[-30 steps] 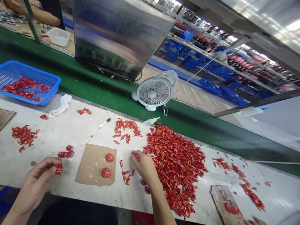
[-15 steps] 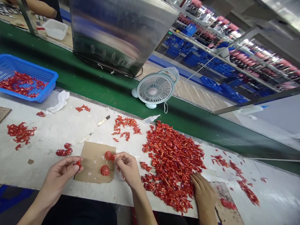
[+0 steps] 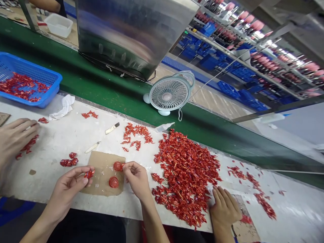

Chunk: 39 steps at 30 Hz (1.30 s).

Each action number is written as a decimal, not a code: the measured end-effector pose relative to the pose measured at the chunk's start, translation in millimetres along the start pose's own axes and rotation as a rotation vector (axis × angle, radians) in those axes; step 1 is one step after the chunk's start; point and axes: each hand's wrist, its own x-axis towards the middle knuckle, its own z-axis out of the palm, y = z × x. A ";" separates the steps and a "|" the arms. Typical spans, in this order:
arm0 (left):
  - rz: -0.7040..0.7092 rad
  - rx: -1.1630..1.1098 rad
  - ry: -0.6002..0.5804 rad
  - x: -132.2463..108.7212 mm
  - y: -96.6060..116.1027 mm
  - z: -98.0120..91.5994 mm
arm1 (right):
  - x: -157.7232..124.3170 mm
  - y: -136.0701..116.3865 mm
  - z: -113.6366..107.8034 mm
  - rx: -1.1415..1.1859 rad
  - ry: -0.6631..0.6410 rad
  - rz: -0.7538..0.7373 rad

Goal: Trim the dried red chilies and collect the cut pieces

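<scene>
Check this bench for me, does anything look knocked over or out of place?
A small plastic squeeze bottle lies on its side near the back edge of the white bench, beside the heap of red crinkled pieces; it looks tipped over rather than stood up.

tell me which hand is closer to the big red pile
Right hand: it sits just beside the big red pile. The left hand is farther off, on the other side of the cardboard sheet.

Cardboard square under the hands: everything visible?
The cardboard square is a flat, plain brown sheet with uneven edges and pale specks, lying on the white bench top. The lower red dome and upper red dome sit on it. The right hand pinches the upper one; the left hand, pinching a crumpled red piece, reaches over its left edge.
</scene>
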 end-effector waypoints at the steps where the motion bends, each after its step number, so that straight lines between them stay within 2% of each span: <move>1: -0.009 0.000 -0.016 0.1 0.0 -0.8 | -0.5 -0.3 -0.4 0.009 -0.003 0.000; 7: -0.103 -0.068 -0.084 4.6 -7.6 -1.6 | -6.1 -1.8 -4.2 0.215 -0.063 0.027; 11: -0.117 -0.063 -0.113 3.3 -9.0 14.7 | -16.0 -9.2 -1.1 0.392 -0.081 0.070; 14: -0.113 -0.063 -0.167 1.7 -9.4 28.3 | -26.9 -15.0 4.4 0.437 -0.122 0.053; 20: -0.100 -0.108 -0.288 -0.8 -12.8 38.8 | -43.6 -22.2 19.0 0.334 -0.168 -0.015; 29: -0.011 -0.067 -0.266 -5.9 -6.0 41.7 | -46.5 -25.3 30.1 0.226 -0.091 -0.058; 39: 0.018 -0.075 -0.233 -4.3 -15.8 43.9 | -58.9 -18.0 37.2 0.110 0.004 -0.220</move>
